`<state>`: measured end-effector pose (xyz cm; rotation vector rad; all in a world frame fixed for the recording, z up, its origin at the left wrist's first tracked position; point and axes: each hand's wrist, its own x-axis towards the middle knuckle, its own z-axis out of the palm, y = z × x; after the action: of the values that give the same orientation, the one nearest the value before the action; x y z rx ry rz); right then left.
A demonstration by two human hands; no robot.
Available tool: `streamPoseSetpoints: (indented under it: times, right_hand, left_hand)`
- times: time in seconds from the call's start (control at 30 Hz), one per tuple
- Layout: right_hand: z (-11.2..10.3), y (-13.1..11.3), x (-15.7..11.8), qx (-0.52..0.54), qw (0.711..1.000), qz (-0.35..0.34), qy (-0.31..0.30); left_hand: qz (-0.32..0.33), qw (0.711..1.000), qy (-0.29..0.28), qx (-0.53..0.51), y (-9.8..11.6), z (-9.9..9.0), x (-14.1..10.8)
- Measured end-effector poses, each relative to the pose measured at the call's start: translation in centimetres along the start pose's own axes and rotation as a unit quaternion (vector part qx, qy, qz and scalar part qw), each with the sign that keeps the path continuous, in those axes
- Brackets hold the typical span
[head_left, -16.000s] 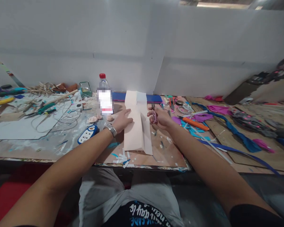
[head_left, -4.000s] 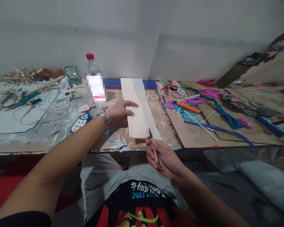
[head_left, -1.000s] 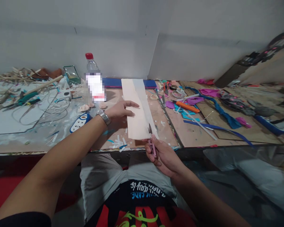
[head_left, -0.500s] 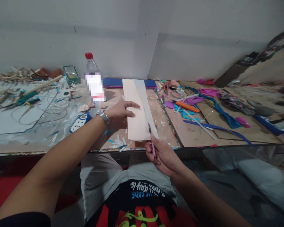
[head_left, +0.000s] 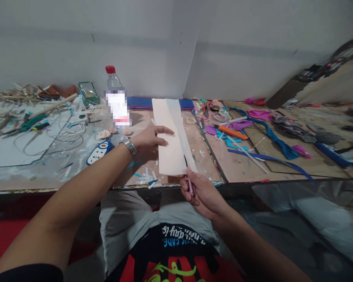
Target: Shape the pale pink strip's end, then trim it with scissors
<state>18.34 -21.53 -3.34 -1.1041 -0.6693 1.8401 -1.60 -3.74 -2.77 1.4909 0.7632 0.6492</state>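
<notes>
A long cream paper sheet (head_left: 168, 152) is partly slit lengthwise, its narrower right strip (head_left: 181, 125) slanting away from the cut. My left hand (head_left: 153, 139) rests on the left part of the sheet, thumb and forefinger spread apart on its surface. At the near edge my right hand (head_left: 198, 192) grips scissors with pink handles (head_left: 190, 185). Their dark blade (head_left: 185, 159) lies along the slit in the paper. My fingers partly cover the handles.
A red-capped bottle (head_left: 114, 82) and a blue-and-white power strip (head_left: 100, 152) stand left of the sheet. Pliers (head_left: 32, 123), cables and sticks lie farther left. An orange cutter (head_left: 232, 132), blue ribbon (head_left: 270, 158) and coloured scraps lie to the right.
The scissor blades have drawn together into a thin dark line at the slit. Both hands and the paper stay nearly in place.
</notes>
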Motion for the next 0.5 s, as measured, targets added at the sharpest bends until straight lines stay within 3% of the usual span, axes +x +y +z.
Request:
streamPoseSetpoints:
  times: [0.27,0.5]
  right_hand:
    - [0.09,-0.12,-0.22,-0.014,1.0,-0.002,-0.006]
    - [0.01,-0.31,-0.09,-0.025,1.0,0.009,-0.014]
  left_hand:
    - [-0.035,0.997,0.056,-0.041,-0.22,0.2,0.23]
    - [-0.031,0.998,0.03,-0.042,-0.32,0.1,0.23]
